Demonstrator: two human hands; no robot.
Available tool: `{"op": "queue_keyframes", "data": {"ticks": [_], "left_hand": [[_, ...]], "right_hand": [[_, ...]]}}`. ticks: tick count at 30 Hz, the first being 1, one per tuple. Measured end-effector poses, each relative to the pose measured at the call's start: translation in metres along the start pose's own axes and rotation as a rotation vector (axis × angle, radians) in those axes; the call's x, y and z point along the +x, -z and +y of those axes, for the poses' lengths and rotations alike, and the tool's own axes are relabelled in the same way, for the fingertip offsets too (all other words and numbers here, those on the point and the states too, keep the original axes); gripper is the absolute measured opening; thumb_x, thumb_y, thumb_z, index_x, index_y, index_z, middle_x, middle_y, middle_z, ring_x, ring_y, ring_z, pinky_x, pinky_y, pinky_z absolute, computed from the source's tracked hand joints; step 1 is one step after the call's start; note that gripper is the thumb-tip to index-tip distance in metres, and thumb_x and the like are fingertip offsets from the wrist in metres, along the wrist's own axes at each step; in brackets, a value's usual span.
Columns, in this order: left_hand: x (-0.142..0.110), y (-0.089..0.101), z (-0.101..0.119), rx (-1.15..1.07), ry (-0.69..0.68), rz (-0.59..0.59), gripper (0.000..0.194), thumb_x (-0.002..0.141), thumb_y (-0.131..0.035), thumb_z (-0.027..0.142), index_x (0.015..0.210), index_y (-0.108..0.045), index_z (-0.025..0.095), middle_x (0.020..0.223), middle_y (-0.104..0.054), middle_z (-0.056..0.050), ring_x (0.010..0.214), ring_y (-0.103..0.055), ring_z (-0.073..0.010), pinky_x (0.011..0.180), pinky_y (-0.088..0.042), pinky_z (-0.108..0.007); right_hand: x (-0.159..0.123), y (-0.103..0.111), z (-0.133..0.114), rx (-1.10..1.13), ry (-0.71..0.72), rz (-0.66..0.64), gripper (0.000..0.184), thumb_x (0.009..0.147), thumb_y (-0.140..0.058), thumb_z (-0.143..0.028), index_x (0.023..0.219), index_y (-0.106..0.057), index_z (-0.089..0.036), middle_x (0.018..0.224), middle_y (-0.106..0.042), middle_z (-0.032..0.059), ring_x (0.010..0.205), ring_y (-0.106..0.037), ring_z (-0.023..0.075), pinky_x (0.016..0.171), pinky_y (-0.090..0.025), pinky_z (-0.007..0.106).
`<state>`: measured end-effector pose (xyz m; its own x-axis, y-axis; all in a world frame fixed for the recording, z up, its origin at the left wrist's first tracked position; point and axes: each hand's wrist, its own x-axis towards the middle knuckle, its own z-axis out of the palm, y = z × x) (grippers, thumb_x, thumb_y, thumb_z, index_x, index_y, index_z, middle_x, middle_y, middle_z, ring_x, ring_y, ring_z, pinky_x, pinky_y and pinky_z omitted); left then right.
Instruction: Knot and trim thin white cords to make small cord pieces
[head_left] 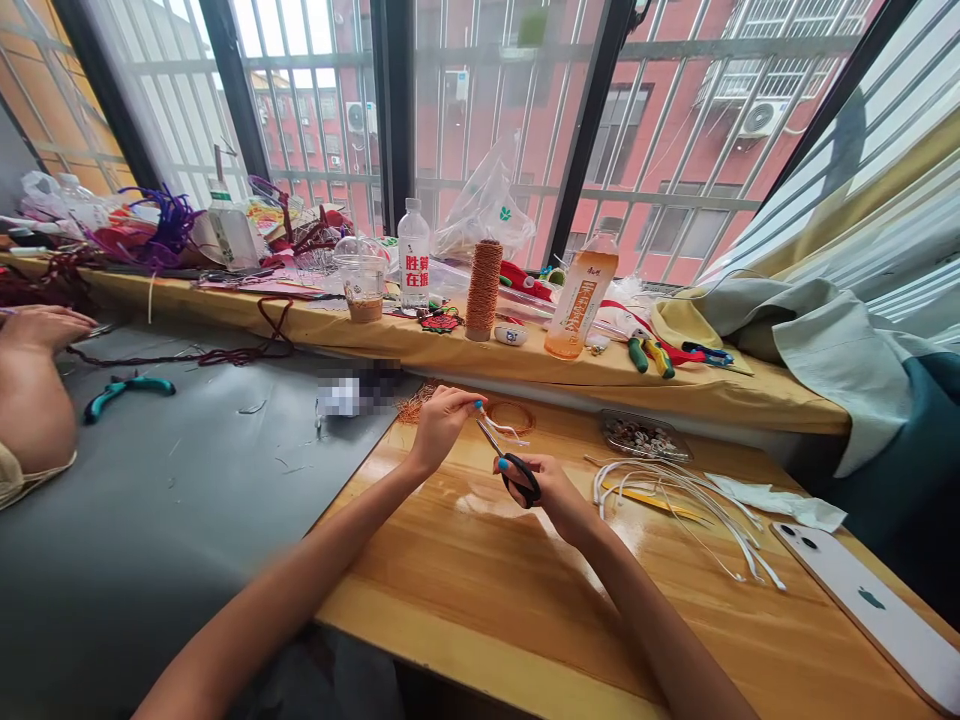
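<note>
My left hand [439, 420] is closed in a pinch on a thin white strip [504, 430] held above the wooden table [525, 620]. My right hand [547, 490] grips black-handled scissors [510, 465], whose blades point up at the strip near my left fingertips. A coil of copper wire [514, 412] lies on the table just behind my hands. Several more white strips [675, 495] lie spread out to the right of my right hand.
A phone [870, 605] lies face down at the right edge. A small tray of beads [645, 437] sits behind the strips. On the yellow sill stand a copper thread spool [484, 290], bottles [581, 295], a cup [364, 285] and pliers [649, 352]. Another person's arm [34, 390] rests at left by teal pliers [127, 388].
</note>
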<state>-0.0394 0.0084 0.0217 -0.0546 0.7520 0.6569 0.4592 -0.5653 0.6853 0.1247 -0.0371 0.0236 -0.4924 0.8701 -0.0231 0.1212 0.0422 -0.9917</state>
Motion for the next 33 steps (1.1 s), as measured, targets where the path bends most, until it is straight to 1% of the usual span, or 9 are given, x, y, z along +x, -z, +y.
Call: {"op": "queue_keyframes", "data": {"ticks": [3,6,8,10,14,18,23,28,33], "left_hand": [[0.002,0.000,-0.009,-0.006,0.069,0.027,0.016,0.075,-0.051,0.020,0.082,-0.066,0.021,0.079,-0.064,-0.001,0.078,-0.051,-0.0144,0.071,-0.039,-0.026],[0.003,-0.001,-0.020,-0.059,0.182,0.059,0.018,0.075,-0.050,0.023,0.085,-0.065,0.020,0.083,-0.064,-0.002,0.079,-0.053,-0.0144,0.072,-0.039,-0.026],[0.004,-0.003,-0.024,-0.136,0.244,0.068,0.019,0.074,-0.051,0.026,0.084,-0.064,0.018,0.084,-0.064,-0.003,0.079,-0.055,-0.0147,0.072,-0.040,-0.026],[0.004,-0.004,-0.025,-0.209,0.275,0.066,0.021,0.073,-0.051,0.029,0.082,-0.064,0.016,0.083,-0.065,-0.004,0.079,-0.056,-0.0150,0.072,-0.040,-0.025],[0.004,-0.004,-0.019,-0.267,0.308,0.047,0.022,0.071,-0.052,0.034,0.074,-0.063,0.015,0.076,-0.064,-0.003,0.074,-0.055,-0.0145,0.070,-0.040,-0.025],[0.003,-0.006,-0.011,-0.314,0.352,-0.044,0.021,0.068,-0.055,0.034,0.069,-0.063,0.014,0.072,-0.064,-0.002,0.071,-0.054,-0.0136,0.069,-0.039,-0.024],[-0.001,-0.009,-0.004,-0.393,0.353,-0.177,0.019,0.065,-0.057,0.032,0.070,-0.063,0.014,0.070,-0.063,-0.001,0.069,-0.053,-0.0131,0.068,-0.039,-0.024],[-0.004,-0.010,0.001,-0.459,0.404,-0.212,0.018,0.063,-0.059,0.031,0.067,-0.064,0.014,0.068,-0.063,-0.001,0.068,-0.053,-0.0129,0.069,-0.038,-0.025],[-0.006,-0.014,0.002,-0.485,0.459,-0.247,0.027,0.066,-0.056,0.037,0.077,-0.064,0.014,0.074,-0.064,-0.003,0.068,-0.051,-0.0123,0.062,-0.036,-0.023]], "right_hand": [[0.001,0.007,-0.003,-0.204,0.075,0.097,0.032,0.069,-0.053,-0.042,0.084,-0.057,-0.014,0.056,-0.050,-0.0007,0.049,-0.041,0.0096,0.047,-0.030,0.023],[0.002,0.023,-0.003,-0.641,0.196,0.488,0.038,0.073,-0.050,-0.032,0.108,-0.051,-0.018,0.087,-0.059,0.0068,0.073,-0.053,0.0179,0.063,-0.039,0.028],[0.002,0.035,0.001,-0.955,0.121,0.736,0.043,0.077,-0.044,-0.028,0.119,-0.043,-0.018,0.098,-0.057,0.0114,0.082,-0.055,0.0227,0.066,-0.039,0.031],[0.002,0.045,0.008,-1.159,-0.040,0.827,0.046,0.081,-0.040,-0.028,0.124,-0.038,-0.013,0.099,-0.056,0.0161,0.080,-0.056,0.0256,0.063,-0.039,0.033],[0.003,0.053,0.023,-1.272,-0.207,0.808,0.046,0.080,-0.042,-0.024,0.124,-0.038,-0.012,0.100,-0.051,0.0165,0.073,-0.058,0.0246,0.057,-0.040,0.032],[0.008,0.046,0.024,-1.151,0.063,0.763,0.041,0.082,-0.041,-0.027,0.120,-0.042,-0.013,0.109,-0.044,0.0147,0.079,-0.056,0.0213,0.065,-0.042,0.031],[0.011,0.026,0.018,-0.720,0.332,0.475,0.039,0.081,-0.042,-0.036,0.114,-0.048,-0.018,0.104,-0.050,0.0093,0.073,-0.055,0.0146,0.069,-0.041,0.027],[0.011,0.016,0.020,-0.563,0.226,0.373,0.027,0.078,-0.044,-0.035,0.074,-0.063,-0.016,0.070,-0.061,0.0042,0.065,-0.054,0.0160,0.061,-0.038,0.025],[0.011,0.017,0.023,-0.417,0.189,0.415,0.025,0.073,-0.049,-0.036,0.068,-0.062,-0.015,0.063,-0.059,0.0020,0.055,-0.048,0.0121,0.052,-0.033,0.023]]}}
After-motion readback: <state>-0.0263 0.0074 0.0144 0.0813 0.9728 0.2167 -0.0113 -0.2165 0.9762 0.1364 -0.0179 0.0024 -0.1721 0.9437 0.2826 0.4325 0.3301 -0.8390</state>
